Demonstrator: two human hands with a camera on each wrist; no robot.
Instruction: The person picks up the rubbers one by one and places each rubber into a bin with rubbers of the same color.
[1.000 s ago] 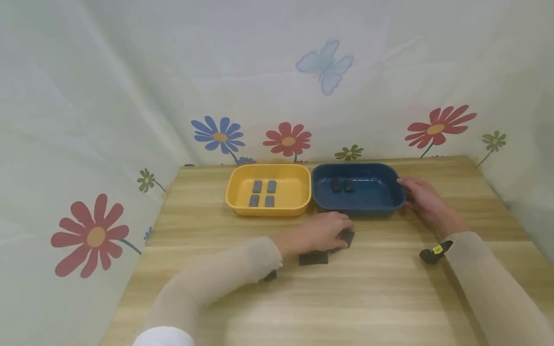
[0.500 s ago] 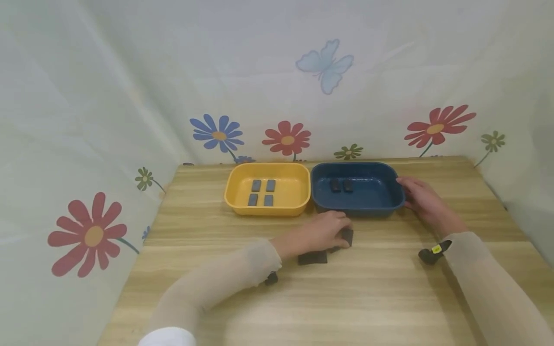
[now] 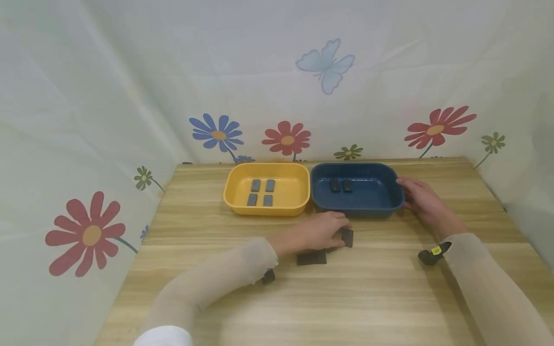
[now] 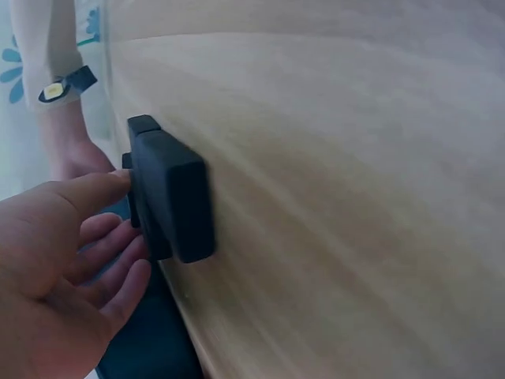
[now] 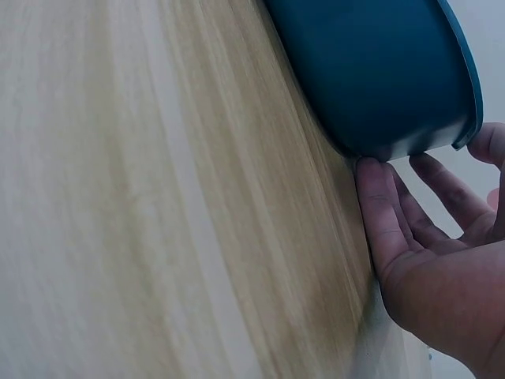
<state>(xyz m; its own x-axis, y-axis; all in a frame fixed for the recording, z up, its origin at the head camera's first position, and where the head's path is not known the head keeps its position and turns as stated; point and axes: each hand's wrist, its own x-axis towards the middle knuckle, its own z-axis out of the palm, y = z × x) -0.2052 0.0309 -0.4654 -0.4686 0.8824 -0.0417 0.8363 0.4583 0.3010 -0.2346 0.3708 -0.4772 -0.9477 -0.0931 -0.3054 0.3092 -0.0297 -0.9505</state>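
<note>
In the head view, my left hand (image 3: pixel 313 233) is low over the table in front of the blue tub (image 3: pixel 363 212). Its thumb and fingers pinch a small dark block (image 3: pixel 347 238), partly covered by the hand. Nearer me lies a wider dark block (image 3: pixel 311 258). The left wrist view shows the thumb touching the edge of the dark pieces, beside a thicker black block (image 4: pixel 180 201). My right hand (image 3: pixel 421 199) holds the blue tub's right end. In the right wrist view, its thumb is at the rim and its fingers (image 5: pixel 380 197) touch the lower outer wall.
A yellow tub (image 3: pixel 268 210) holding several grey blocks (image 3: pixel 256 185) stands just left of the blue one. Two dark blocks (image 3: pixel 341 186) lie inside the blue tub. The wooden table (image 3: pixel 346 302) meets a flower-printed curtain (image 3: pixel 372 110) behind the tubs.
My left hand has shifted very slightly left, and a little more of the small dark block shows past its fingers. The right hand keeps its hold on the blue tub.
</note>
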